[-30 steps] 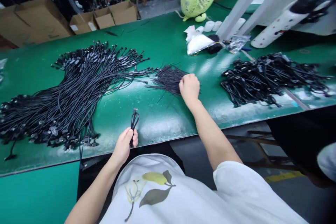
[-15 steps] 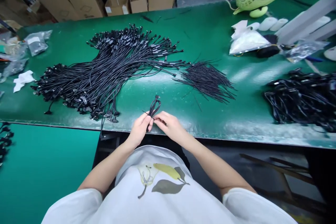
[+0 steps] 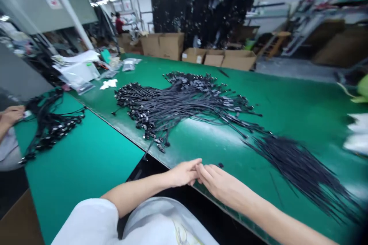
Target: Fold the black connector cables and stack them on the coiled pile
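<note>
In the head view my left hand (image 3: 184,173) and my right hand (image 3: 220,184) meet at the table's front edge, fingertips pressed together. Half a second ago a coiled black cable with a thin black tie across it stood up from my left fingers; now the hands cover nearly all of it. One small black end, probably the cable's plug (image 3: 220,165), peeks out beyond my right hand. What my right fingers pinch is hidden. Ahead lies a large heap of black cables (image 3: 178,101) with plugs on both ends. Thin black ties (image 3: 299,168) form a pile to the right.
The green table (image 3: 304,103) runs left to right. A lower green surface (image 3: 86,160) adjoins at left, bearing more black cables (image 3: 54,126) near another person's hand (image 3: 13,115). Cardboard boxes (image 3: 238,59) line the far edge. Plastic bags (image 3: 130,64) lie at back left.
My view has swung left and up, bringing in the room and the other person's hand. My hands remain together, but the coiled cable has turned mostly out of sight behind them.
</note>
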Demonstrator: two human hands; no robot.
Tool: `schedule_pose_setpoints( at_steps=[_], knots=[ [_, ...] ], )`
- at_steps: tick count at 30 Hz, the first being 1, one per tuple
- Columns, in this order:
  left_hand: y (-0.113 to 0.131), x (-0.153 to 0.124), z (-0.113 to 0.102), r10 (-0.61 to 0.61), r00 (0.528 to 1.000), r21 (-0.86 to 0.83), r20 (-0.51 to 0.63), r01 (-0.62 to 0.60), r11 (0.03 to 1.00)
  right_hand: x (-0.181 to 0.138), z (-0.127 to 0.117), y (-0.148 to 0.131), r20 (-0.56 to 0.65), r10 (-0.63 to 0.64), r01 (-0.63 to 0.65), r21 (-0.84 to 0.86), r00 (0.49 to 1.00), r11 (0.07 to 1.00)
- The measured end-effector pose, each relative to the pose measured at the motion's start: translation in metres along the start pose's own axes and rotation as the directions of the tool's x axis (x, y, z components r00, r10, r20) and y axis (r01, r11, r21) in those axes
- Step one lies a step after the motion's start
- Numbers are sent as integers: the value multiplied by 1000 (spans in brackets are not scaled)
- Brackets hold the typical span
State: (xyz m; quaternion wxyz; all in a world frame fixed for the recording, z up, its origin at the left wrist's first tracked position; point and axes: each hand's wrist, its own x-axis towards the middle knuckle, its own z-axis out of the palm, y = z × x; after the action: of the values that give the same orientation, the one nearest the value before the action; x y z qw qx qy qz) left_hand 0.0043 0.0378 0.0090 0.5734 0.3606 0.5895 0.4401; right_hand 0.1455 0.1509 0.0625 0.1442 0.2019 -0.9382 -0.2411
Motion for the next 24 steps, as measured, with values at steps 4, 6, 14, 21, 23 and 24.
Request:
schedule_pose_setpoints(
  at_steps=[4,6,14,21,23,24],
  knots=[
    [7,-4,1,-18,1000,240,-4,18,971,3,7,-2,-12,-14,13,-43,1000,999],
    [13,-9,2,37,998,419,-54,-11,908,4,15,-2,-25,20,-21,-36,999,999],
    [40,5,2,209,955,59,-210,-201,978,24,31,20,-123,549,-495,306,826,813],
    [62,1,-9,284,876,-315,-390,-417,852,33,25,-1,-215,772,-591,532,599,607],
    [61,-13,-9,407,815,-56,-412,-468,882,26,23,4,-150,805,-600,593,573,538],
    [58,-19,-8,457,815,69,-357,-465,883,22,21,9,-129,820,-613,602,558,512]
  ],
)
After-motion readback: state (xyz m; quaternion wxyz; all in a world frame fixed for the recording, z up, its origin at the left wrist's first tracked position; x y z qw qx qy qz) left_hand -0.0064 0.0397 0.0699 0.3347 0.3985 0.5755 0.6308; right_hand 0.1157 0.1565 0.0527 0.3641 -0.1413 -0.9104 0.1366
